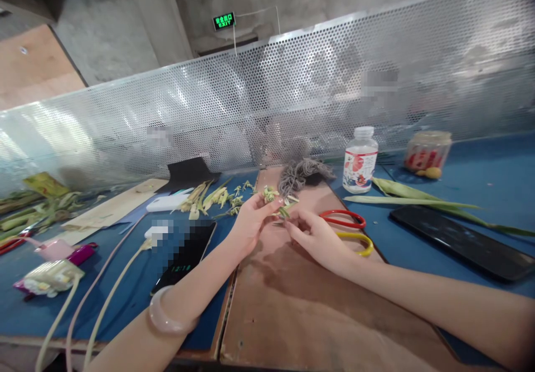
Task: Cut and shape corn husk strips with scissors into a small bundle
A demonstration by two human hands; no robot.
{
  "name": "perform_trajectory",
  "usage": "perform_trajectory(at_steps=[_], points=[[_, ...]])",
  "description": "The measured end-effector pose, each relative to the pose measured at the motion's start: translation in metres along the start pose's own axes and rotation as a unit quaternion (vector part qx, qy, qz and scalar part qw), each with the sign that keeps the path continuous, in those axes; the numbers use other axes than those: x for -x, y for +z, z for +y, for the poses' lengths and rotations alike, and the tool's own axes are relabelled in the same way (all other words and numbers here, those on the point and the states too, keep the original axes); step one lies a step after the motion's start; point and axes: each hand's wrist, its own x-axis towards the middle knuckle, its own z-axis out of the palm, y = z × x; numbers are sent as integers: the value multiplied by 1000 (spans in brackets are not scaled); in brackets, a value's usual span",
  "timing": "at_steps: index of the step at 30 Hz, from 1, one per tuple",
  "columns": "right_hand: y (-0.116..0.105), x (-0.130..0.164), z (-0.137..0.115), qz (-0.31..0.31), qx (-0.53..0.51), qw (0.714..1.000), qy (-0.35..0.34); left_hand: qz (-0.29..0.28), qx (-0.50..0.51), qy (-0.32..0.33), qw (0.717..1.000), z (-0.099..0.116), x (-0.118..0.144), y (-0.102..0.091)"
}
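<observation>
My left hand (249,221) pinches a small green woven leaf piece (271,194) between thumb and fingertips above a brown board (288,305). My right hand (315,237) meets it from the right and holds the piece's lower leaf strip (286,210). A pale bangle (167,319) sits on my left wrist. Scissors with red and yellow handles (349,228) lie on the board just right of my right hand.
Cut leaf strips (209,198) lie behind my left hand, long green leaves (418,196) at right. A phone (184,256) with cables is at left, another phone (460,241) at right. A plastic bottle (360,160), a jar (427,151), grey twine (298,174) and a perforated metal screen (292,98) stand behind.
</observation>
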Motion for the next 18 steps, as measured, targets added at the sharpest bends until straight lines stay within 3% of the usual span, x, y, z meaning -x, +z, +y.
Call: perform_trajectory(at_steps=[13, 18], points=[[-3, 2, -7, -2, 16, 1000, 7, 6, -30, 7, 1000, 1, 2, 1], [2, 3, -3, -31, 3, 999, 8, 9, -40, 18, 999, -2, 1, -1]])
